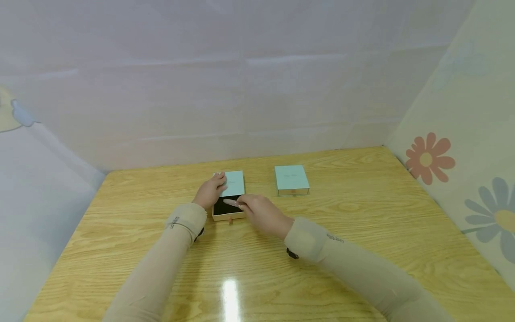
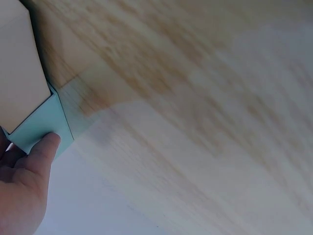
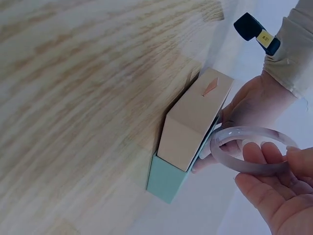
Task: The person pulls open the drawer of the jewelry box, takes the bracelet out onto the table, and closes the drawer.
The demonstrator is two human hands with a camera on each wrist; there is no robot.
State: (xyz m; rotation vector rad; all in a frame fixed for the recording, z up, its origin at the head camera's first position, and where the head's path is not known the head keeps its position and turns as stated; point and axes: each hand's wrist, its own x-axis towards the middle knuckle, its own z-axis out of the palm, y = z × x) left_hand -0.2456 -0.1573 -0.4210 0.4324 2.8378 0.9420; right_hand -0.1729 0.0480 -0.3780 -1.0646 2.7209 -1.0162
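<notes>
A mint-green drawer box [image 1: 234, 183] lies on the table with its cream drawer [image 1: 228, 217] pulled out toward me, showing a black lining [image 1: 222, 206]. My left hand [image 1: 209, 191] grips the box's cover from its left side, fingers over the top. In the left wrist view, the thumb [image 2: 45, 149] presses the cover's green side. Over the drawer, my right hand [image 1: 263, 213] holds a pale, translucent bangle [image 3: 230, 157] between thumb and fingers. The bangle is tilted and apart from the box in the right wrist view. A small ribbon tab [image 3: 211, 86] sticks out of the drawer front.
A second mint-green box [image 1: 291, 177], its drawer pushed in, sits to the right on the wooden table [image 1: 362, 214]. A pale curtain-like wall stands behind the table's far edge, and a flower-patterned one [image 1: 483, 134] on the right.
</notes>
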